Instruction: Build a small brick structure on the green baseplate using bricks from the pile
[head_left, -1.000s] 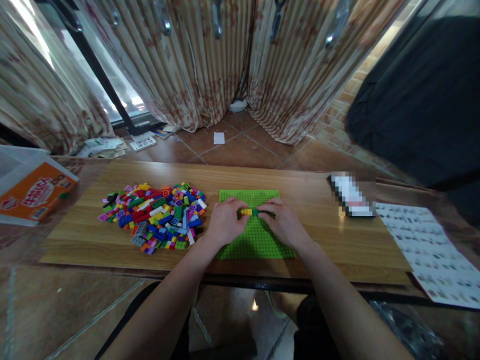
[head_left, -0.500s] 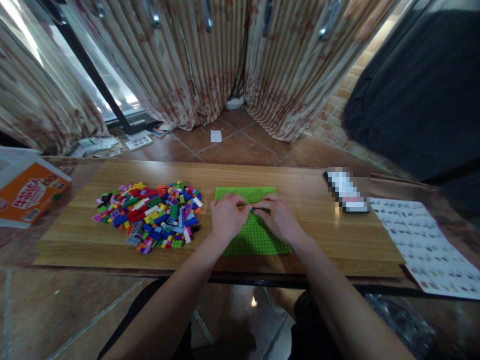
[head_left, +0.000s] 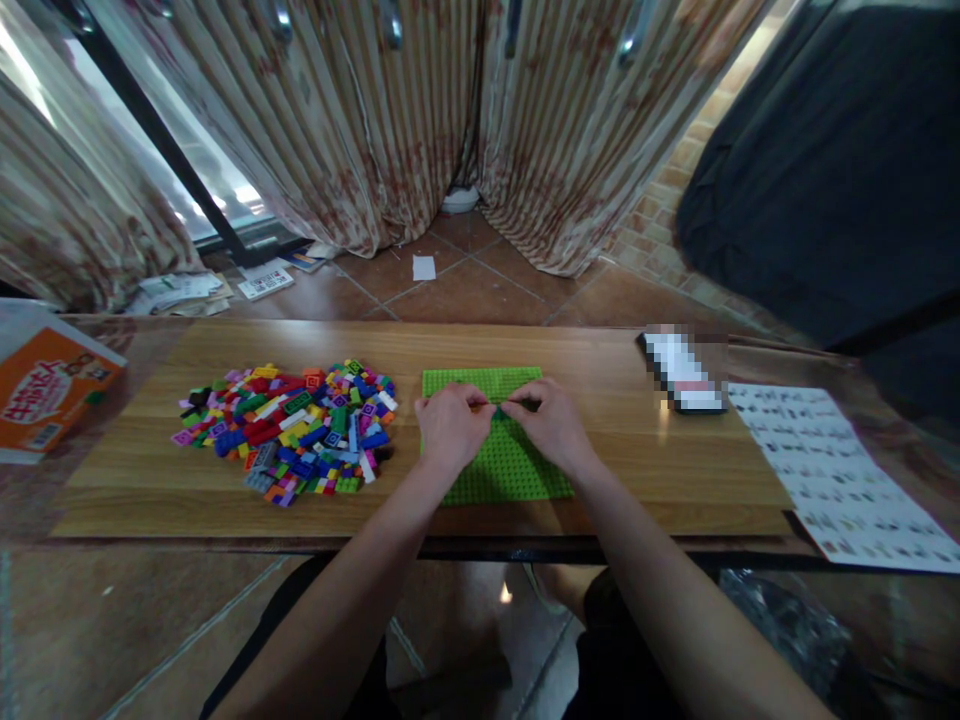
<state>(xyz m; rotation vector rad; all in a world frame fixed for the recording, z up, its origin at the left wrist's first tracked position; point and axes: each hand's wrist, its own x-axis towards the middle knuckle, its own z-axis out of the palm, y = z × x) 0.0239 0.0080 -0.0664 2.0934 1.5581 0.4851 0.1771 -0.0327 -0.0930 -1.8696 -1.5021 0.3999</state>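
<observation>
Above the lime-green studded baseplate (head_left: pixel 501 474), the left hand (head_left: pixel 456 424) and right hand (head_left: pixel 553 424) pinch a small green brick (head_left: pixel 498 411) from opposite sides, probably so each grip steadies it. The toy-brick pile (head_left: pixel 300 428) lies left on the worktop (head_left: pixel 675 480), seemingly within easy reach.

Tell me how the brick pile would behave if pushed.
The brick pile would probably spread rather than move as one, since its pieces look loose. Being boxy, they seem likelier to slide than roll, and the smooth-looking table may offer little grip.
</observation>
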